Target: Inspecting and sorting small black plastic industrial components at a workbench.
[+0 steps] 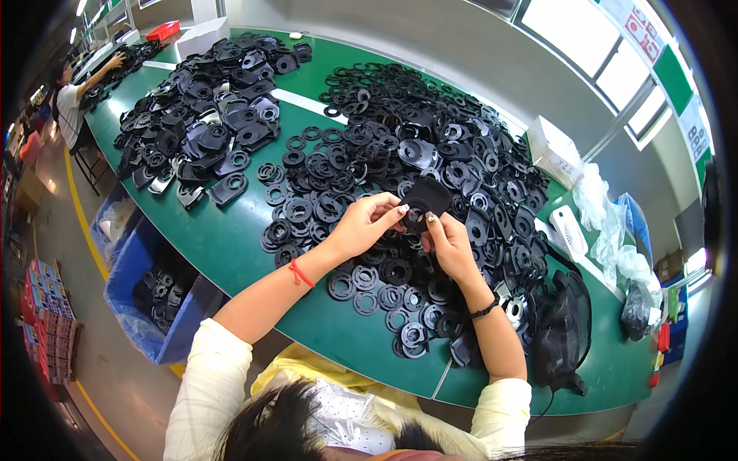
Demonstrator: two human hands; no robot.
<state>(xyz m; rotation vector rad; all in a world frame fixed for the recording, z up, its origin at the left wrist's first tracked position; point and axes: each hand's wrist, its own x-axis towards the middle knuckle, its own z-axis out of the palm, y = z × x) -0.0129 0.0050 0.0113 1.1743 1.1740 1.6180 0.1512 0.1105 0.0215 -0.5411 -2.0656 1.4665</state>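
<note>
Above the middle of a big heap of black plastic parts, both my hands grip one black plastic part with a flat plate and a round opening. My left hand pinches its left side, thumb on top. On the near right side, my right hand closes on it, thumb pressed beside the round opening. Fingers under the part are mostly hidden. Loose black rings lie on the green table below and left of my hands.
A second heap of black parts covers the table's left side. Below the edge stands a blue bin holding parts. At right are a white box, a white device, plastic bags and a black mesh bag. A co-worker sits far left.
</note>
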